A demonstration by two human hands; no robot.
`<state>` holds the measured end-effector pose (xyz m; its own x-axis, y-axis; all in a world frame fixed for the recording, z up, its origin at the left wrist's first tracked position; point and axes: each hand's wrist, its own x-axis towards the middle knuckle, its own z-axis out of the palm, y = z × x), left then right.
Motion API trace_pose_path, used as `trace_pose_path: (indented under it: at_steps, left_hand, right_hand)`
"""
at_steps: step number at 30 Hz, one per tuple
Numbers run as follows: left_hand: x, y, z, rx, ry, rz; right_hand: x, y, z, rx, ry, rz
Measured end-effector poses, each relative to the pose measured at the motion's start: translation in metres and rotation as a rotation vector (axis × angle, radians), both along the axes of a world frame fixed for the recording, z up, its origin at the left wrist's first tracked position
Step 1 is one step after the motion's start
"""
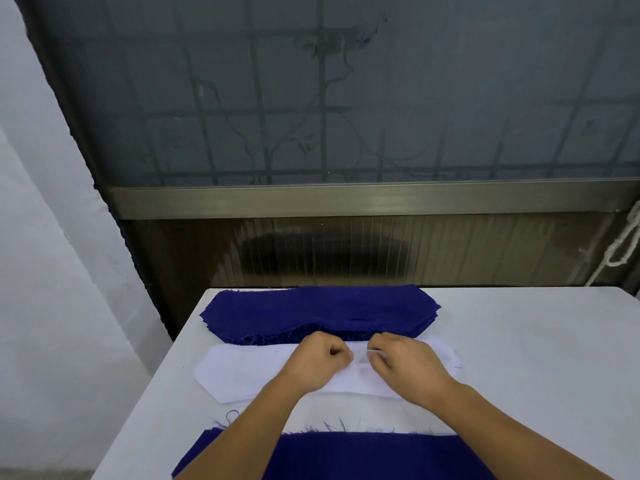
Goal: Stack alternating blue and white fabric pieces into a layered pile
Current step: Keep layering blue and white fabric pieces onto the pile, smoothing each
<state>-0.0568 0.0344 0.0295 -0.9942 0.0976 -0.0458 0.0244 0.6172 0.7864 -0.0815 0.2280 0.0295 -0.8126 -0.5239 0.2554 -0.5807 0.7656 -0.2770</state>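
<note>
Hands at centre: left hand and right hand, fingers curled, pinching top of white stack. Blue stack at 12 o'clock, blue piece at 6.

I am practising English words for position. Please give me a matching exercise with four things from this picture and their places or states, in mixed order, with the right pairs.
Things:
1. blue stack
2. white stack
3. blue piece
4. rope

Places or states:
A. hangs at the right edge of the view
B. nearest the person, under the forearms
C. at the table's far edge
D. in the middle, pinched by the left hand and the right hand

Pairs: 1-C, 2-D, 3-B, 4-A
</note>
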Motion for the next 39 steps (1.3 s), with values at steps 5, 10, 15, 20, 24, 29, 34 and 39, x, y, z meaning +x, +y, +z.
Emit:
trace_pose_path:
  at_steps: [5, 10, 15, 20, 24, 29, 34, 39]
  left_hand:
    - [0.008, -0.007, -0.003, -0.359, 0.124, -0.003]
    - [0.029, -0.061, -0.009, -0.571, 0.187, 0.069]
    - [0.050, -0.127, -0.002, -0.578, 0.172, 0.254]
    - [0.078, -0.129, 0.021, -0.585, 0.418, 0.256]
    - [0.137, -0.121, 0.019, -0.627, 0.699, 0.095]
    - [0.185, -0.112, -0.024, -0.652, 0.742, -0.071]
    - [0.191, -0.110, -0.032, -0.652, 0.770, -0.007]
    - [0.191, -0.110, -0.037, -0.661, 0.805, -0.006]
  right_hand:
    - [-0.005, 0.011, 0.000, 0.001, -0.091, -0.018]
    - [-0.009, 0.045, -0.001, 0.000, -0.206, -0.086]
    - [-0.008, 0.061, 0.004, -0.226, -0.379, -0.099]
    - [0.017, 0.072, 0.023, -0.279, -0.054, -0.061]
    - [0.070, 0.110, 0.022, -0.191, 0.225, 0.076]
    - [0.126, 0.121, -0.010, -0.081, 0.323, 0.243]
    - [0.135, 0.118, -0.017, -0.001, 0.317, 0.220]
    - [0.136, 0.119, -0.021, 0.039, 0.331, 0.223]
